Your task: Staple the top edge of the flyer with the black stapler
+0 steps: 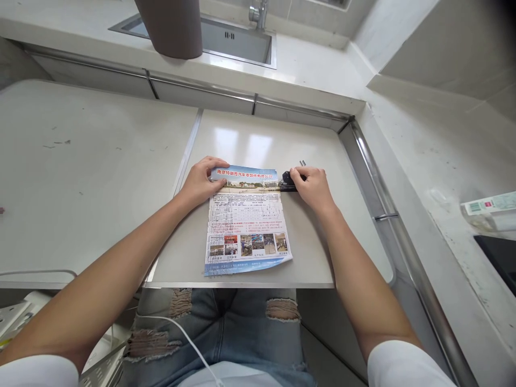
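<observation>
A printed flyer (pixel 246 215) with a blue top band, red lettering and a row of small photos lies on the pale table. Its lower right corner curls up. Many small dark marks, perhaps staples, cover its left side and part of the right. My left hand (pixel 203 180) pinches the upper left edge of the sheet between thumb and fingers. At the upper right edge, my right hand (pixel 312 185) is closed on a black stapler (pixel 287 183), whose front end meets the paper. Whether the stapler is pressed down is not clear. Behind it lie small metal strips (pixel 302 163).
The table (pixel 100 177) has a seam left of the flyer and a metal rail (pixel 201 86) behind. Beyond stand a brown cylinder (pixel 173 27) and a sink (pixel 237 43). A clear bottle (pixel 489 210) lies on the right ledge. A white cable (pixel 181 328) crosses my lap.
</observation>
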`<state>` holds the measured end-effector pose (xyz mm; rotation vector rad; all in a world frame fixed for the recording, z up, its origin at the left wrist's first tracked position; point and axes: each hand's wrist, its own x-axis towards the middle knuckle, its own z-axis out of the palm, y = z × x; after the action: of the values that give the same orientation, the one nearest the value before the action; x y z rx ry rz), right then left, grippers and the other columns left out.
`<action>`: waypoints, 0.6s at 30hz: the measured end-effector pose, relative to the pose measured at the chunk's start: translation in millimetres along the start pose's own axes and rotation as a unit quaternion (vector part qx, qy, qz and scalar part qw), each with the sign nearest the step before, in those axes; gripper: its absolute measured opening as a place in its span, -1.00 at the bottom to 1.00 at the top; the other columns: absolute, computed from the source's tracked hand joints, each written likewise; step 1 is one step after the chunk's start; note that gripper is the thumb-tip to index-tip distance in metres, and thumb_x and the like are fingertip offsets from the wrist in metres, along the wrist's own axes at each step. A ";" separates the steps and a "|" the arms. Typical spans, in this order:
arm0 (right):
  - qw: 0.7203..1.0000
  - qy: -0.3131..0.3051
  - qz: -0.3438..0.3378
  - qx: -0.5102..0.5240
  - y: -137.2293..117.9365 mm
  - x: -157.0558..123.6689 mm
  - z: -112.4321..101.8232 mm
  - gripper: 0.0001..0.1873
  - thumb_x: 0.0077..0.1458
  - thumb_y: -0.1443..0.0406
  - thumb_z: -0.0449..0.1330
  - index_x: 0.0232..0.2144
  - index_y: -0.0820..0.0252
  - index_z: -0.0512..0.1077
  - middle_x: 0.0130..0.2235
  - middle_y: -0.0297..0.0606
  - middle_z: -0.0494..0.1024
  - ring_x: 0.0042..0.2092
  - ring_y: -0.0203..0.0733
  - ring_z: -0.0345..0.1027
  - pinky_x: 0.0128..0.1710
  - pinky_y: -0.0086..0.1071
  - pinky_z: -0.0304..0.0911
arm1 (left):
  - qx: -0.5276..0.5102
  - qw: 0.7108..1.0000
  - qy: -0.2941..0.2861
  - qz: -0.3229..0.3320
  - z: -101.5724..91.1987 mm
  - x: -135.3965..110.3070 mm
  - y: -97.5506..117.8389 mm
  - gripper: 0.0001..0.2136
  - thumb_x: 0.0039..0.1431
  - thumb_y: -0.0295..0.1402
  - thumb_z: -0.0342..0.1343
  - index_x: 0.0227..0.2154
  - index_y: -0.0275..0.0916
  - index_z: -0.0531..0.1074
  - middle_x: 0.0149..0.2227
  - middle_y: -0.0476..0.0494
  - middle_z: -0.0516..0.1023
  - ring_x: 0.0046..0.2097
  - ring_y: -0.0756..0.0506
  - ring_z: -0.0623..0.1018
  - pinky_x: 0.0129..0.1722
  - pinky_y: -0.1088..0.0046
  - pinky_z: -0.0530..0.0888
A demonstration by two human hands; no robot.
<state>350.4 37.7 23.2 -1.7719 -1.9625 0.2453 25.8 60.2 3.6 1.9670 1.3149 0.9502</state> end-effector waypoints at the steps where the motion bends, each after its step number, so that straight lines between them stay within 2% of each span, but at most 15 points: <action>1: 1.000 0.003 0.010 -0.010 -1.9 -0.2 1.1 -0.47 0.37 0.08 -0.03 -0.57 0.12 0.44 -0.56 -0.29 0.38 -0.37 -0.16 0.28 -0.18 -0.28 0.14 | -0.002 1.000 0.001 0.001 0.3 0.0 -0.4 -0.66 0.09 -0.37 0.25 -0.03 -0.18 0.62 0.03 -0.19 0.57 -0.20 -0.12 0.51 -0.16 0.22 0.54; 8: 0.998 0.032 0.016 -0.042 -7.2 -1.4 14.3 -0.55 0.33 0.15 0.02 -0.57 0.13 0.44 -0.39 -0.19 0.58 -0.17 0.01 0.40 -0.04 -0.14 0.10 | 0.008 1.000 -0.003 -0.007 0.2 -0.5 0.8 -0.65 0.09 -0.38 0.24 -0.02 -0.18 0.62 0.04 -0.18 0.56 -0.23 -0.10 0.48 -0.16 0.22 0.54; 18: 0.996 0.065 0.029 -0.046 -13.3 -2.6 20.0 -0.55 0.31 0.16 0.04 -0.59 0.12 0.46 -0.43 -0.17 0.54 -0.17 0.05 0.37 -0.07 -0.11 0.10 | 0.005 1.000 -0.003 -0.009 0.7 -0.7 0.2 -0.65 0.09 -0.37 0.25 -0.02 -0.18 0.62 0.05 -0.17 0.57 -0.19 -0.11 0.51 -0.15 0.24 0.55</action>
<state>329.4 36.9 11.1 -1.8544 -1.8598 0.0571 26.3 59.4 3.1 1.9604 1.3332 0.9301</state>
